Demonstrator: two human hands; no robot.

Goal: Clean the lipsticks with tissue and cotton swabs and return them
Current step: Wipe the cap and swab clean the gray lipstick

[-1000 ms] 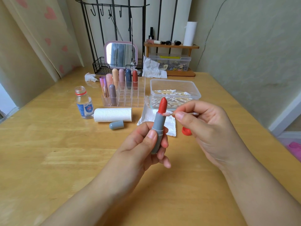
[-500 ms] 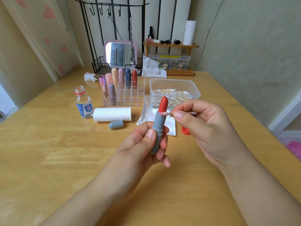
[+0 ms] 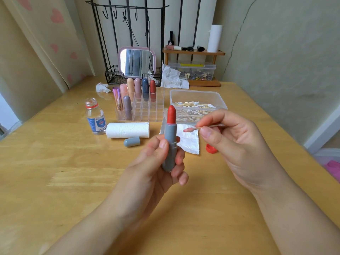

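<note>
1. Head view: the left hand (image 3: pixel 156 162) grips a grey lipstick tube (image 3: pixel 170 146) upright above the wooden table (image 3: pixel 55 172), thumb on the front and fingers curled round the back; the red bullet (image 3: pixel 171 115) is wound out at the top.
2. The right hand (image 3: pixel 237 144) pinches a cotton swab (image 3: pixel 200 128) between thumb and forefinger, the other fingers loosely bent. Its pink-stained tip points left, just beside the tube's collar and apart from it.
3. The lipstick's grey cap (image 3: pixel 132 141) lies on its side on the table, just in front of a roll of tissue (image 3: pixel 128 130).
4. A flat sheet of tissue (image 3: pixel 189 140) lies behind the hands, with a red bottle cap (image 3: pixel 210 149) near its right edge.
5. A small open bottle (image 3: pixel 95 118) with a blue label stands left of the roll.
6. Behind the roll, a clear compartment organiser (image 3: pixel 147 111) holds several capped lipsticks (image 3: pixel 138 88) upright in its left and back cells.
7. To its right, a clear box (image 3: pixel 196 93) holds cotton swabs.
8. Further back stand a pink-framed mirror (image 3: pixel 137 62), crumpled tissue (image 3: pixel 173 78) and a small wooden shelf (image 3: pixel 193 52).
</note>
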